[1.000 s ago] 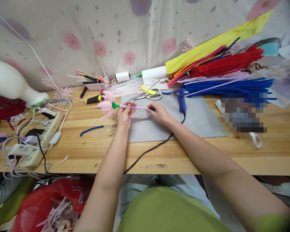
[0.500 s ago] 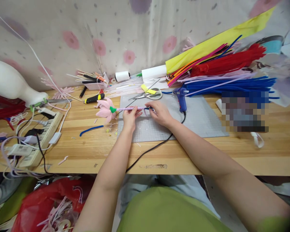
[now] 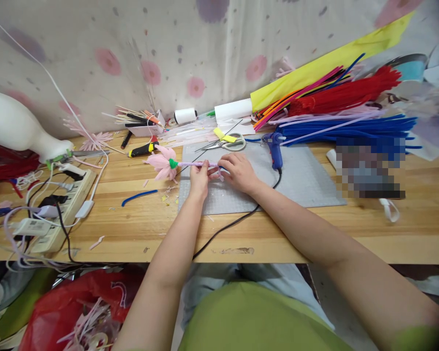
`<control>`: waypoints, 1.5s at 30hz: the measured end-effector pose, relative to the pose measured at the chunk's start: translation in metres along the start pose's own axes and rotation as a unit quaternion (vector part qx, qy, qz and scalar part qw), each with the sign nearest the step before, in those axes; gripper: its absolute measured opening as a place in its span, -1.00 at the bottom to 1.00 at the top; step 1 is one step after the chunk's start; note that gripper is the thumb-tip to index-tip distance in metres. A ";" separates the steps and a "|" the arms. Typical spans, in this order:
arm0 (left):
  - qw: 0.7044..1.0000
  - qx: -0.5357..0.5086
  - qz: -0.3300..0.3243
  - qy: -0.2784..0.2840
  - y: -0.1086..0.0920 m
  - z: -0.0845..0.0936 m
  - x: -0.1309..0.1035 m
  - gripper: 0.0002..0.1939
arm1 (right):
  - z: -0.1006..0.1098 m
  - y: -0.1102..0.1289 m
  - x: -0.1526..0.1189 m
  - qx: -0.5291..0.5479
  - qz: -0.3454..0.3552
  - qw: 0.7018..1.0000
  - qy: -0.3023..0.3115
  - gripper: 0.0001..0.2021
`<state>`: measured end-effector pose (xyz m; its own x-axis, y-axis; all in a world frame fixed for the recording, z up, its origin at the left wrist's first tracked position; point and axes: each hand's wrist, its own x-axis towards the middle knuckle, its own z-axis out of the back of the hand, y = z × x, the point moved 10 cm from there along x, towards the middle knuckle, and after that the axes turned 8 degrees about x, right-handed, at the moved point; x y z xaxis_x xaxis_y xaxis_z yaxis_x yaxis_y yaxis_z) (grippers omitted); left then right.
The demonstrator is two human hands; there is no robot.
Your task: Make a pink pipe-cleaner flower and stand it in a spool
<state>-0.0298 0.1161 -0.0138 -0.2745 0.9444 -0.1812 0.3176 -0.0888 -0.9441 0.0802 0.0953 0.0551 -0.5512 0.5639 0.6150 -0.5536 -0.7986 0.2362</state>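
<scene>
A pink craft flower (image 3: 162, 165) with a green base and a lilac-wrapped stem lies sideways across my two hands, its petals pointing left. My left hand (image 3: 199, 178) pinches the stem between thumb and fingers, just right of the green base. At the stem's right end, my right hand (image 3: 238, 171) is closed round it, and a bit of blue shows at the fingers. A loose lilac strip hangs down between the hands. Beneath them lies a grey cutting mat (image 3: 296, 183). Just behind are scissors (image 3: 229, 142) with a yellow scrap on them.
A blue glue gun (image 3: 274, 150) stands right of my hands, its black cord running to the front edge. Bundles of blue (image 3: 347, 130) and red pipe cleaners (image 3: 351, 92) lie at the back right. A power strip (image 3: 64, 212) with cables sits left, near a short blue pipe cleaner (image 3: 139, 197).
The flower has turned slightly and shifted a little right with my left hand. My right hand's fingers have curled further over the stem end, covering most of the blue part.
</scene>
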 end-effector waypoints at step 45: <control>0.986 0.077 -0.061 0.137 -0.008 -0.014 -0.001 -0.67 | -0.050 -0.070 -0.039 0.567 -0.470 0.676 -0.001 -0.71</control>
<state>-0.0192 0.1204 -0.0020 -0.0409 0.9992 -0.0020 0.1495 0.0041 -0.9888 0.1096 0.1398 -0.0235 -0.2873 0.9349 -0.2084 0.1771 0.2656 0.9477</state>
